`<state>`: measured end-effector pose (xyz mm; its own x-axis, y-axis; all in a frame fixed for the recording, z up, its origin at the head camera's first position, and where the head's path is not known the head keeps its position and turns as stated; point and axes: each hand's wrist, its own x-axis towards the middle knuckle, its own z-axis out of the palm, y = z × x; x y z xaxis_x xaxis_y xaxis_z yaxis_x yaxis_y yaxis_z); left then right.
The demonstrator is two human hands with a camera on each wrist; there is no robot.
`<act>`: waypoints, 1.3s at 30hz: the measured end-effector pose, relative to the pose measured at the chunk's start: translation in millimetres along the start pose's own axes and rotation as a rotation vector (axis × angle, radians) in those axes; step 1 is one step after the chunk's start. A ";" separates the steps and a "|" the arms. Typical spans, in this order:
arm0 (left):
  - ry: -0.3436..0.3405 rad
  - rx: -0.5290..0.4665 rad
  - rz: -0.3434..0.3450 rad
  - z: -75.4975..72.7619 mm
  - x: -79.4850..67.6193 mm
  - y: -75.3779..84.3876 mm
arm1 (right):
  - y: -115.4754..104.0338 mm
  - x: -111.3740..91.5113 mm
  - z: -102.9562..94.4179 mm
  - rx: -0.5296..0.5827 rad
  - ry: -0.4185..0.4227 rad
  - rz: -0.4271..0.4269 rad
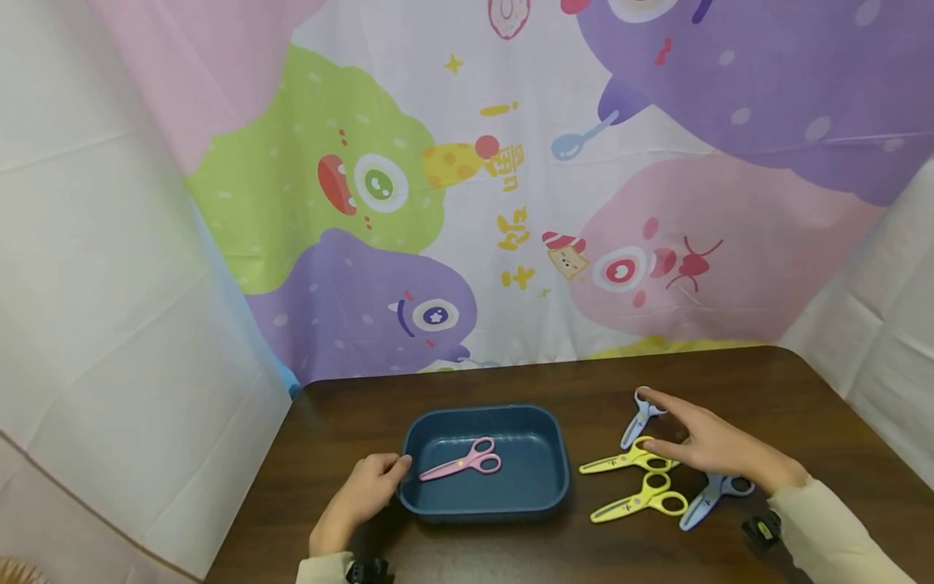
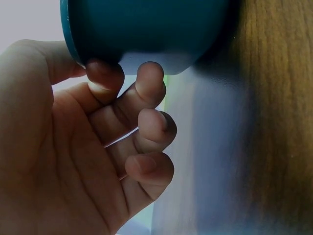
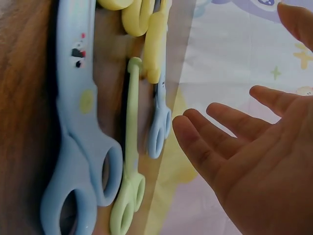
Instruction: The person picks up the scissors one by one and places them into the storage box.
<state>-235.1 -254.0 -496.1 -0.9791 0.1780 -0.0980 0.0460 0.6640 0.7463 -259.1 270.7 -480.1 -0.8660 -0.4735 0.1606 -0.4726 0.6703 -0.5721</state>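
At the left end of the dark blue tray (image 1: 511,507), my left hand (image 1: 369,488) pinches the rim between thumb and forefinger; the other fingers curl loosely below it in the left wrist view. Pink scissors (image 1: 460,462) lie inside the tray. My right hand (image 1: 718,442) hovers with spread fingers over scissors on the table, holding nothing. Near its fingertips lie light blue scissors (image 1: 636,426) and yellow scissors (image 1: 616,463). Closer to me are more yellow scissors (image 1: 627,508) and blue scissors (image 1: 702,507). The right wrist view also shows green scissors (image 3: 130,161), hidden under the hand in the head view.
The dark brown wooden table (image 1: 350,422) ends at a cartoon-printed cloth (image 1: 525,324) behind. White cloth hangs at the left (image 1: 146,324) and right. A small black device (image 1: 762,529) shows beside the right sleeve (image 1: 832,531).
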 end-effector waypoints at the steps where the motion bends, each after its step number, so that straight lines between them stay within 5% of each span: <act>1: 0.002 0.002 0.000 0.1 0.1 -0.2 | 1.0 -0.8 0.0 0.019 -0.002 -0.003; 25: 0.021 0.012 0.005 1.5 0.8 -1.0 | 15.8 -6.3 10.3 0.057 -0.042 -0.071; 39: 0.038 0.003 0.016 1.3 -2.2 3.7 | 23.6 -3.2 13.8 0.066 -0.120 -0.003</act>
<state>-232.5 -251.0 -494.0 -0.9850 0.1613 -0.0607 0.0628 0.6636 0.7454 -265.2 280.1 -505.2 -0.8369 -0.5432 0.0673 -0.4600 0.6314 -0.6242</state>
